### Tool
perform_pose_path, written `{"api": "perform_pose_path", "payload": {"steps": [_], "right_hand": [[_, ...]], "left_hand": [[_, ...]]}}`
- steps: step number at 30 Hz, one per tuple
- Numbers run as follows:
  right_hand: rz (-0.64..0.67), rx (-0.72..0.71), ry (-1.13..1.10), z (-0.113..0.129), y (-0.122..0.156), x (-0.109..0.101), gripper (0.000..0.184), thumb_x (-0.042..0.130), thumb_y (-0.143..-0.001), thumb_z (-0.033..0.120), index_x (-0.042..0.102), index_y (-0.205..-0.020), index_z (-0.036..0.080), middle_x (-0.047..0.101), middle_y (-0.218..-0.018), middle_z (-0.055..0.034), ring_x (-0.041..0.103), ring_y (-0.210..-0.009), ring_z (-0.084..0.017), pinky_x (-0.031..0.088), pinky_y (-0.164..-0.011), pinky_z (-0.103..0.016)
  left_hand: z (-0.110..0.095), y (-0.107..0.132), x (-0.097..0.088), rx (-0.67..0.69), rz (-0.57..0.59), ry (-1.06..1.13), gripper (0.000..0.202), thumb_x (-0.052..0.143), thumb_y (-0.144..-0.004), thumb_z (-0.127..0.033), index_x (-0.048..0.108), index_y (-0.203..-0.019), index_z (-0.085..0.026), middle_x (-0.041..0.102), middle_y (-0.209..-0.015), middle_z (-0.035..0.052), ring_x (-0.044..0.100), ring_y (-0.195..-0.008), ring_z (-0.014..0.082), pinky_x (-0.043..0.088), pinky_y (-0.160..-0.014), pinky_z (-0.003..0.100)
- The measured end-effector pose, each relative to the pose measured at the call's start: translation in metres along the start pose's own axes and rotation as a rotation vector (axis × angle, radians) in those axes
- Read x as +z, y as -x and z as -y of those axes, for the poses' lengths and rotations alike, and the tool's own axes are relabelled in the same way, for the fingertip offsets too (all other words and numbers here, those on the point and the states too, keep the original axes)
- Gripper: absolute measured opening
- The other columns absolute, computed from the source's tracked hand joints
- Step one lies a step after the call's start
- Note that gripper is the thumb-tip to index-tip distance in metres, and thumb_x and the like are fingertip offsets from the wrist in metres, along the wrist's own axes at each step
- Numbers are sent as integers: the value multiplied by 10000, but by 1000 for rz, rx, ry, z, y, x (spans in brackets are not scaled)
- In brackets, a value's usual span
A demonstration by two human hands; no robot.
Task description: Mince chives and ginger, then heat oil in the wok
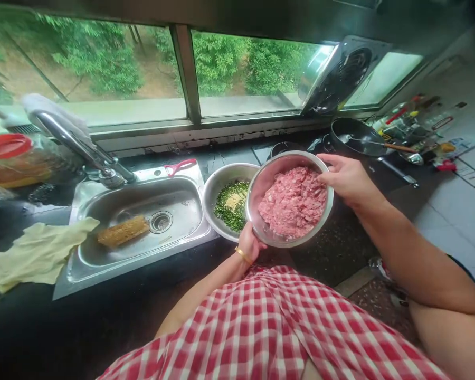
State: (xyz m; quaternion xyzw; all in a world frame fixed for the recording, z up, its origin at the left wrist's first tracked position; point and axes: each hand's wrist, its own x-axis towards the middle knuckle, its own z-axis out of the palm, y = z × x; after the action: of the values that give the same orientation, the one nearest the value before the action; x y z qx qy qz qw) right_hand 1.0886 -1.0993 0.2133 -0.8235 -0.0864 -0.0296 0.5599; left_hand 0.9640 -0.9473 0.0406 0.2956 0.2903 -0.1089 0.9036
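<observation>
I hold a steel bowl of pink minced meat (293, 203) tilted toward me above the dark counter. My left hand (248, 244), with a gold bracelet at the wrist, grips its near rim from below. My right hand (346, 177) clasps the far right rim, fingers curled over the edge. Just left of it, partly behind it, a second steel bowl (217, 187) rests on the counter, holding chopped green herbs and a pale minced heap.
A steel sink (142, 221) with a tap (79, 142) and a brown scrubber (122, 231) lies left. Yellow cloth (35, 253) drapes the counter edge. A black wok (354, 134) with a ladle, bottles and a fan (342, 71) stand at the back right.
</observation>
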Motion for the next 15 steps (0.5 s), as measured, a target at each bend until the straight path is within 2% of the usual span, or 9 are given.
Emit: {"api": "perform_pose_path", "payload": {"steps": [3,6,8,11,13,15], "right_hand": [[60,-1,72,5,-31,16,475,611,-592,55,630,-1065,96,556,-544,43,508,-463,-89,398,-443,-195],[69,23,126,6,-50,23,465,619,-592,76,629,-1057,97,584,-591,28,561,-536,-114,439,-496,-214],[68,53,131,4,-54,20,472,619,-573,77,636,-1043,108,620,-631,12,573,-551,-123,449,-504,-222],[103,100,84,-2,-49,7,498,574,-557,58,645,-1047,117,670,-718,-20,585,-568,-125,455,-523,-225],[122,129,36,-7,-43,-2,527,536,-553,46,647,-1063,118,684,-769,-33,593,-596,-123,457,-553,-225],[114,142,-9,-13,-36,-10,547,521,-541,46,649,-1068,116,690,-806,-47,603,-635,-130,461,-583,-228]], "left_hand": [[-4,-19,11,-97,18,81,321,343,-880,-358,537,-917,-106,569,-571,18,483,-358,87,323,-308,177],[-9,-24,14,-159,61,127,323,326,-889,-358,534,-906,-112,576,-598,25,492,-373,86,308,-304,169],[-15,-22,13,-98,42,118,305,362,-880,-389,514,-957,-137,578,-622,14,503,-394,86,331,-316,165],[-25,-15,10,88,11,59,343,478,-827,-457,474,-1045,-191,573,-667,-12,513,-430,79,384,-348,161],[-30,-11,8,171,45,7,420,537,-786,-484,457,-1099,-215,574,-715,-13,520,-459,76,414,-365,164],[-31,-7,9,193,88,-44,475,549,-775,-489,439,-1153,-224,574,-759,-3,527,-478,78,438,-376,176]]}}
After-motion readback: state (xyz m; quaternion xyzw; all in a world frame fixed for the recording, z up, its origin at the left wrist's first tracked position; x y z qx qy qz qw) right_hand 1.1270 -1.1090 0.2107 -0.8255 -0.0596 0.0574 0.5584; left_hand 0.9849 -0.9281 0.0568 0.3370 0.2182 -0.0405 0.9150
